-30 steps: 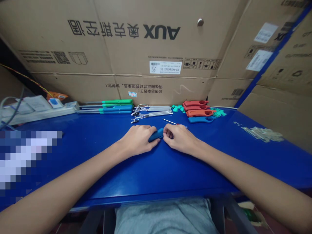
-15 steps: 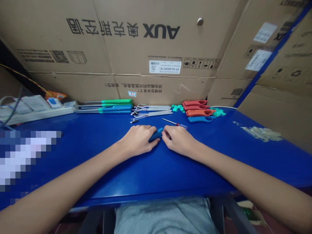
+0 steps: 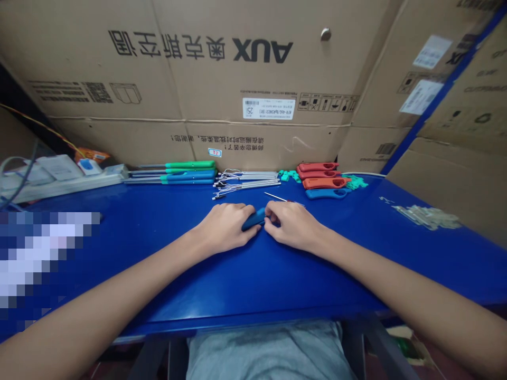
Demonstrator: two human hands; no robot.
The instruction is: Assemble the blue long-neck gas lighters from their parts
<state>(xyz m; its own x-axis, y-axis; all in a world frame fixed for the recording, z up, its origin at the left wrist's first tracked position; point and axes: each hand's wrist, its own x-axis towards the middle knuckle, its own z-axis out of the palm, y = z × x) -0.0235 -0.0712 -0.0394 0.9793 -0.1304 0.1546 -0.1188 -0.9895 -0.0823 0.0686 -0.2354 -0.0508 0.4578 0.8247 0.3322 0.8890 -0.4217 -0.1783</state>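
A blue lighter casing (image 3: 254,218) lies low over the table, slanting up to the right. My left hand (image 3: 227,227) is closed around its left part, thumb on the near side. At its right end, the fingertips of my right hand (image 3: 292,224) pinch the casing; any small part between them is hidden. Just behind my right hand is a screwdriver (image 3: 276,197), its handle mostly covered. Farther back lie several red lighter casings (image 3: 319,183) and a blue one (image 3: 325,194).
Finished-looking green and blue lighters (image 3: 188,173) lie at the back left, beside metal rods with wires (image 3: 253,179). Small turquoise parts (image 3: 289,176) sit near the cardboard wall (image 3: 222,95). Clear plastic pieces (image 3: 425,216) lie at right; a power strip (image 3: 67,182) stands left.
My right hand has shifted slightly and its fingers have turned at the casing's end, covering more of the screwdriver's handle. My left hand stays put.
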